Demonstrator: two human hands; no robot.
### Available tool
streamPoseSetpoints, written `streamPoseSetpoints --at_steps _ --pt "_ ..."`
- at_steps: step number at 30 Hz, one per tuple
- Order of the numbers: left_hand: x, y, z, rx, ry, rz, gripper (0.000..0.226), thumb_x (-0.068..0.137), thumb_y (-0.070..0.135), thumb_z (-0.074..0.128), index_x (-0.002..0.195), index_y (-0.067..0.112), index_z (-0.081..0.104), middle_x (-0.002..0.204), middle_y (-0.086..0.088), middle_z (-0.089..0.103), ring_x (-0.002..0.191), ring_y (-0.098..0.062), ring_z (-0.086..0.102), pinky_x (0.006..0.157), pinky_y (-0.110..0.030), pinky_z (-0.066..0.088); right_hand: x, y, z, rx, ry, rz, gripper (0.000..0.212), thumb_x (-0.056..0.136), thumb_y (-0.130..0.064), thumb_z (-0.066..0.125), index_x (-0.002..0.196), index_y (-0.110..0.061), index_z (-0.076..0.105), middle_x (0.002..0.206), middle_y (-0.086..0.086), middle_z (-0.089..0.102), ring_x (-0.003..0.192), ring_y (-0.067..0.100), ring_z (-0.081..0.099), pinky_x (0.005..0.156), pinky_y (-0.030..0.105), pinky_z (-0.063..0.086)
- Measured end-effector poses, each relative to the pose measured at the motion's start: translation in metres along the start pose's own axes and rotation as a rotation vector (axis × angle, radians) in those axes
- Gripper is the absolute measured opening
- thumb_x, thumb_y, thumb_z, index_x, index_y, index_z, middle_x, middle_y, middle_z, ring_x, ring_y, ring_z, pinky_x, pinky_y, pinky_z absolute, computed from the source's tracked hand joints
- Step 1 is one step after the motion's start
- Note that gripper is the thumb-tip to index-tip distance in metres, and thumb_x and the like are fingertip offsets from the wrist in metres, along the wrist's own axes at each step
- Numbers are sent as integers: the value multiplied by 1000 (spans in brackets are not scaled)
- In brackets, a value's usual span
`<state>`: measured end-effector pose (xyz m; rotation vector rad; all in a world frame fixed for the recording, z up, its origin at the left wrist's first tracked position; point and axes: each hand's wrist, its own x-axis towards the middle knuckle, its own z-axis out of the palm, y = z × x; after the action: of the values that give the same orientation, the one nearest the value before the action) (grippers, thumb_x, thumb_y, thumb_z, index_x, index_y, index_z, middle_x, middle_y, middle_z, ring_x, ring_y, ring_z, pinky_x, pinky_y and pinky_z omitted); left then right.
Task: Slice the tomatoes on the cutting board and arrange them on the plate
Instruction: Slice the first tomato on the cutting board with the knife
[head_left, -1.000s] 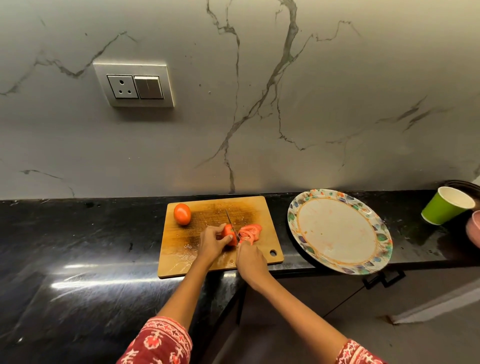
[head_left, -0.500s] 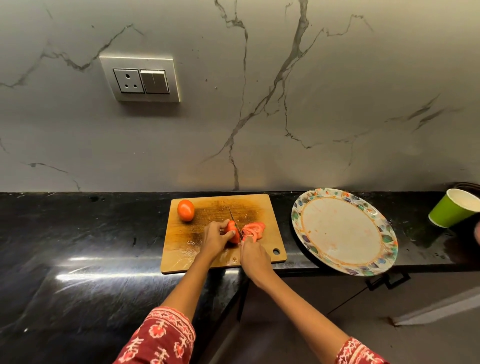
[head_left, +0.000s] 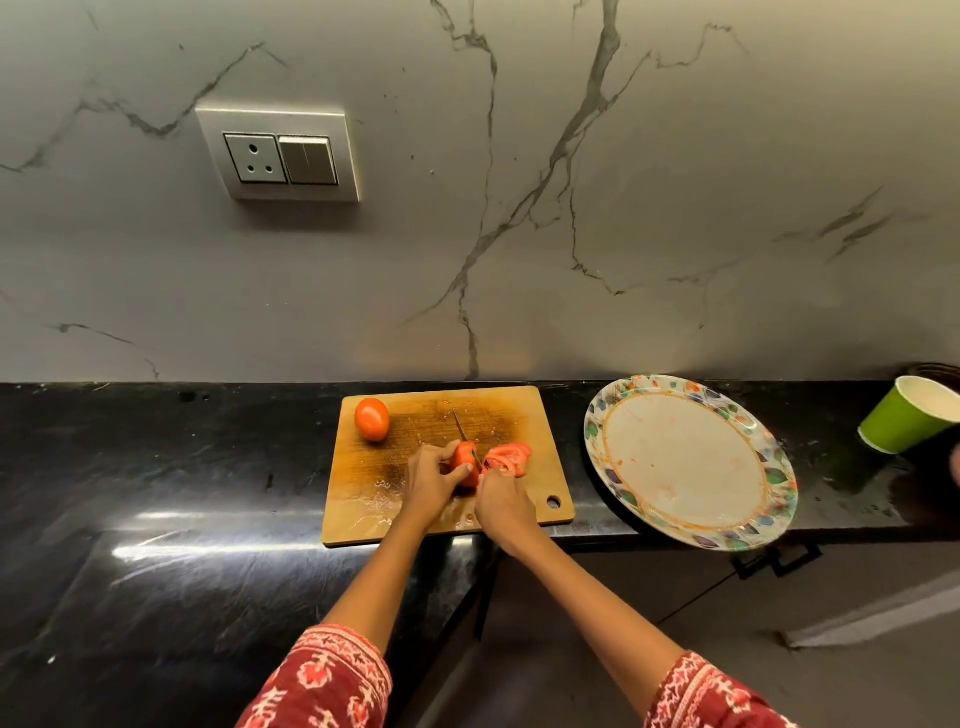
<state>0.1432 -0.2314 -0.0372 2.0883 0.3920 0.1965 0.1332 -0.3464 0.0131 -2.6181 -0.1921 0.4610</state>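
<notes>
Glossy black stone worktop (head_left: 156, 519) runs along a grey marble-veined wall (head_left: 675, 182); silver socket-and-switch plate (head_left: 280, 154) on wall, upper left. Rectangular wooden cutting board (head_left: 363, 483) lies on worktop centre, wet patches near front edge. Whole round red tomato (head_left: 372, 419) sits at board's back left corner, well apart from hands. Left hand (head_left: 430, 480) curls round part-cut red tomato (head_left: 464, 462), holding it on board. Small dark-bladed knife (head_left: 462, 430) stands in that tomato, blade tip pointing toward wall. Right hand (head_left: 503, 503) grips knife handle, handle hidden. Pink cut tomato slices (head_left: 511, 457) lie just right of knife. Round floral-rimmed plate (head_left: 613, 410) right of board, front edge overhanging worktop. Green paper cup (head_left: 906, 415), tilted, far right.
</notes>
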Motion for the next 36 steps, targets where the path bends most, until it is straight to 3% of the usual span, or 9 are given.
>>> streamPoseSetpoints --at_steps 5,10,18,25,32,36 --pt "-3 1 -1 -12 -9 -6 43 79 13 71 119 3 59 109 -13 57 106 -25 53 93 -38 45 -2 2 4 -1 3 23 31 102 -17 29 114 -2 53 115 17 60 106 33 57 72 33 37" --pt "-3 2 -2 -14 -13 -9 41 78 13 72 116 3 61 107 -12 58 104 -24 54 89 -34 46 4 -6 3 -13 -5 14 30 100 -12 30 118 -2 52 120 16 59 111 33 55 82 36 43" --pt "0 3 -5 -30 -45 -46 45 80 16 70 123 6 57 120 -13 56 113 -24 52 95 -35 46 -11 20 24 -48 -13 -4 32 102 -17 26 121 -1 46 119 19 58 110 36 55 83 38 44" --pt "1 6 -8 -5 -50 -21 48 80 13 69 124 3 54 127 -14 56 114 -24 55 91 -27 46 -7 25 25 -19 13 -5 34 102 -20 25 117 -1 48 115 20 60 107 37 57 81 38 44" --pt "-1 8 -10 -26 -64 -48 51 81 14 69 128 4 51 128 -15 55 111 -24 57 84 -22 46 3 34 13 -15 89 -48 30 102 -18 27 113 -1 49 106 20 63 97 34 60 65 32 36" --pt "-2 9 -13 -45 -65 -33 48 81 11 69 126 5 54 126 -11 58 103 -19 59 74 -15 47 -10 37 24 -109 20 -51 32 102 -19 24 121 -3 45 113 19 61 106 35 58 76 36 43"
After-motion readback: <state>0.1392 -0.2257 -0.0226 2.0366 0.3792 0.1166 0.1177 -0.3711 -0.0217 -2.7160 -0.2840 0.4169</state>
